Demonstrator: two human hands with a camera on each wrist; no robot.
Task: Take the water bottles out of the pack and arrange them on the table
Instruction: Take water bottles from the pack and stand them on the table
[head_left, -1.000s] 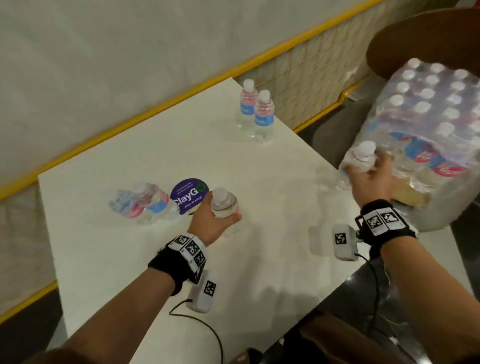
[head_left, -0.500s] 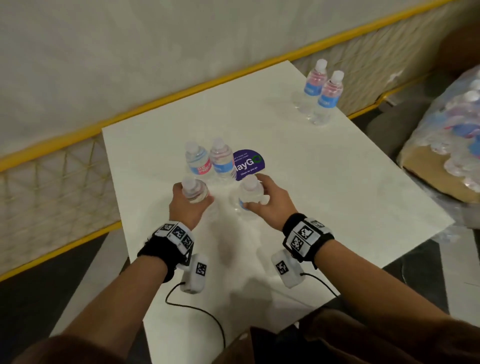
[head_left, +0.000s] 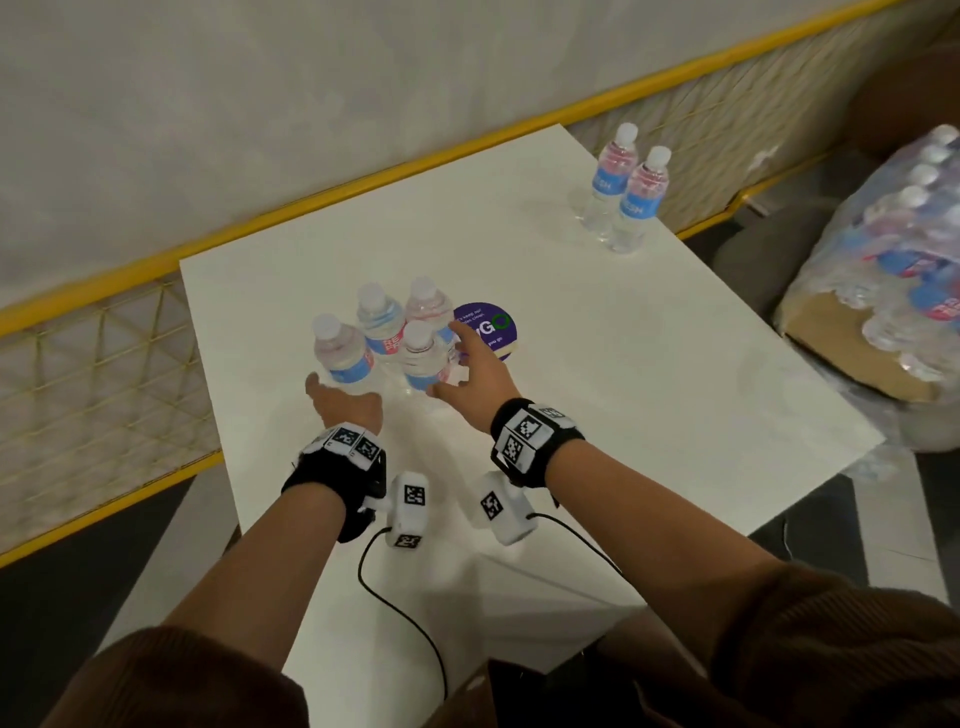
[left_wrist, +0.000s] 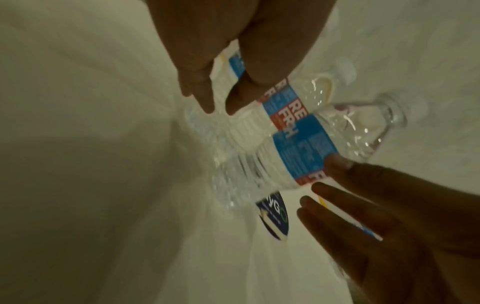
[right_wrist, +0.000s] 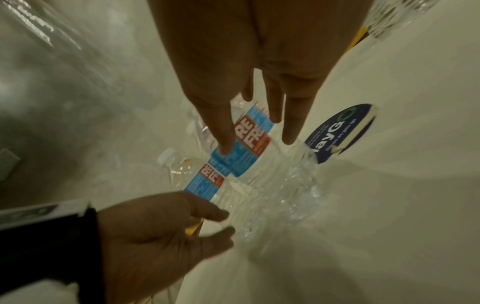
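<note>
A white table (head_left: 597, 332) stands against a pale wall with a yellow rail. Both hands lie spread, gripping nothing: the left hand (head_left: 345, 402) just below the near-left bottle (head_left: 343, 356), the right hand (head_left: 475, 376) beside the near-right bottle (head_left: 423, 358). Two more bottles (head_left: 400, 319) stand just behind, a purple sticker (head_left: 491, 327) past the right fingers. Far right sit a bottle pair (head_left: 626, 189) and the pack (head_left: 893, 265).

White table (head_left: 649, 364), yellow-railed wall (head_left: 260, 104), perhaps dim.
</note>
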